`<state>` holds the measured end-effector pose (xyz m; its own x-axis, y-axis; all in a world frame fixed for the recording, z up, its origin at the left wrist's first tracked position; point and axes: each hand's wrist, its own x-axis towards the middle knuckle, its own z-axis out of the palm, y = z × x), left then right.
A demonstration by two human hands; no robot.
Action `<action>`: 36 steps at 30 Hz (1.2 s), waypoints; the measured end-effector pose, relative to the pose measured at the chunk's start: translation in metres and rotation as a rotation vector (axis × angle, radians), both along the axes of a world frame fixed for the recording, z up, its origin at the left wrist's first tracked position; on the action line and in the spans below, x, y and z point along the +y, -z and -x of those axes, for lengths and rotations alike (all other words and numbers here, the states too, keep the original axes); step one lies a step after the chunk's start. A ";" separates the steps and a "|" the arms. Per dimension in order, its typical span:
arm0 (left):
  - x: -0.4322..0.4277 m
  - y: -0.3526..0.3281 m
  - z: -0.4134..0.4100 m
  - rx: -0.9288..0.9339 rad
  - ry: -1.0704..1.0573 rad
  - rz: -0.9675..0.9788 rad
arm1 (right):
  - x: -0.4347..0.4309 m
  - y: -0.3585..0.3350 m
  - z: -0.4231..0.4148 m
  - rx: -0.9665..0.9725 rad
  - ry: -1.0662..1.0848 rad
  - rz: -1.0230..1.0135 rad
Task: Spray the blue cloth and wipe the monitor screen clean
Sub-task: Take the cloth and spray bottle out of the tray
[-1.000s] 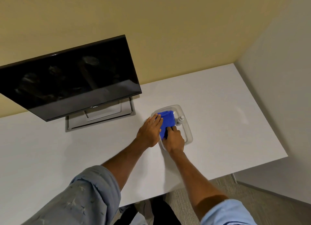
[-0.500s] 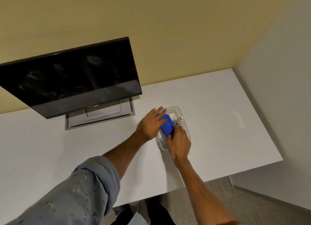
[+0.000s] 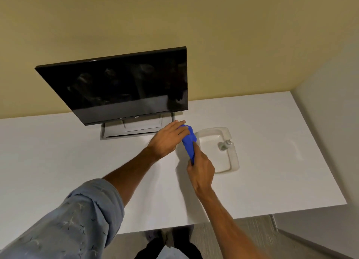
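Note:
The blue cloth (image 3: 188,142) is bunched and lifted just left of the clear tray (image 3: 234,157), held between both hands. My left hand (image 3: 168,137) grips its upper end and my right hand (image 3: 201,168) pinches its lower end. A small spray bottle (image 3: 225,144) stands in the tray, to the right of the hands. The black monitor (image 3: 124,86) is switched off, with smudges on its screen, and stands on a grey base (image 3: 134,129) behind and left of my left hand.
The white desk (image 3: 272,161) ends in a front edge near me and a right edge by a grey partition wall (image 3: 330,123). A yellow wall rises behind the monitor. Carpet and my shoes show below the desk edge.
The cloth has come up out of the tray and moved left, now stretched between both hands. The view has shifted, so the monitor sits more to the centre.

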<state>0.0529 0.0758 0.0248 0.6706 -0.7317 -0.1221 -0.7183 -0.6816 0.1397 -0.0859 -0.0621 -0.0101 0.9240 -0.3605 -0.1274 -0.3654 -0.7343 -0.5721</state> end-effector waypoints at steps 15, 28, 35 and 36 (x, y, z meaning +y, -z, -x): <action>0.129 0.115 0.033 0.094 -0.297 -0.163 | 0.106 0.087 0.017 0.135 -0.398 0.121; 0.122 0.171 0.057 0.337 -0.449 0.015 | 0.119 0.137 0.000 0.042 -0.372 0.112; 0.142 0.177 0.039 0.280 -0.327 -0.035 | 0.157 0.145 0.003 0.041 -0.217 0.246; 0.145 0.178 0.041 0.270 -0.340 -0.013 | 0.149 0.146 -0.002 0.046 -0.272 0.298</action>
